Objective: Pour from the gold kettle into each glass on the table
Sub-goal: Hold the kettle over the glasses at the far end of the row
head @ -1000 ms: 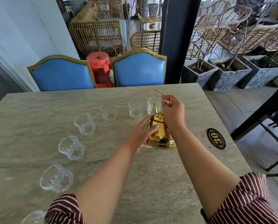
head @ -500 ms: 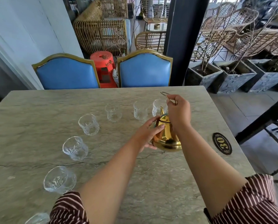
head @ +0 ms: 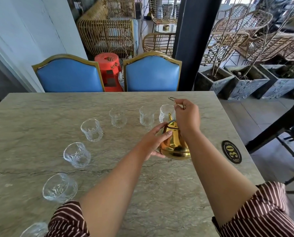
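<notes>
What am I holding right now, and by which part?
The kettle: the right hand pinches its handle on top, and the left hand cups the side of its body.

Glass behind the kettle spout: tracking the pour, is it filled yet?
Apparently empty: the glass shows clear, no liquid line, and no stream leaves the gold kettle.

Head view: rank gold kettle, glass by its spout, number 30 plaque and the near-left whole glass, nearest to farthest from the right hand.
1. Gold kettle: handle held by the right hand.
2. Glass by the spout: just left of the hand.
3. Number 30 plaque: off to the hand's right.
4. Near-left glass: far left, close to the person.
</notes>
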`<act>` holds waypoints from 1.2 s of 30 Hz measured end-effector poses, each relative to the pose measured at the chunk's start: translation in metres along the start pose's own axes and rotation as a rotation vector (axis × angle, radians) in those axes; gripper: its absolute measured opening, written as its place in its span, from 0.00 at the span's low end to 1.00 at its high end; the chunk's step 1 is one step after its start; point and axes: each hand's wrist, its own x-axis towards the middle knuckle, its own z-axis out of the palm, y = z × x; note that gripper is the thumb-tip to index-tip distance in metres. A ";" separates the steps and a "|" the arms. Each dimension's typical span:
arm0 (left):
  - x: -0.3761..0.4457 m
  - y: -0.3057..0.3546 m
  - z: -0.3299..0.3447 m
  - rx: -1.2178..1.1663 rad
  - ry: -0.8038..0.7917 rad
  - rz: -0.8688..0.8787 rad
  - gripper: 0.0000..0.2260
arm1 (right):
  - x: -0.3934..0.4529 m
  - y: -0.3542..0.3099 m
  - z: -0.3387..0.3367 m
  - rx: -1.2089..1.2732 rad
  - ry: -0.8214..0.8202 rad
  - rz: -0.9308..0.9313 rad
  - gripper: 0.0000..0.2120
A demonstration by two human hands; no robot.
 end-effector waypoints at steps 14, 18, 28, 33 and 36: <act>0.001 0.000 0.005 -0.025 -0.007 -0.020 0.27 | 0.002 -0.004 -0.005 -0.059 -0.019 -0.020 0.11; 0.001 0.001 0.005 -0.019 0.000 -0.021 0.26 | 0.004 -0.005 -0.006 -0.057 -0.022 -0.019 0.11; 0.000 0.003 0.009 -0.024 0.013 -0.020 0.26 | 0.005 -0.007 -0.008 -0.048 -0.027 -0.019 0.11; 0.000 0.004 0.012 -0.016 0.006 -0.023 0.25 | 0.006 -0.007 -0.012 -0.055 -0.030 -0.016 0.12; -0.001 0.004 0.014 -0.007 -0.002 -0.020 0.24 | 0.006 -0.008 -0.015 -0.064 -0.031 -0.034 0.12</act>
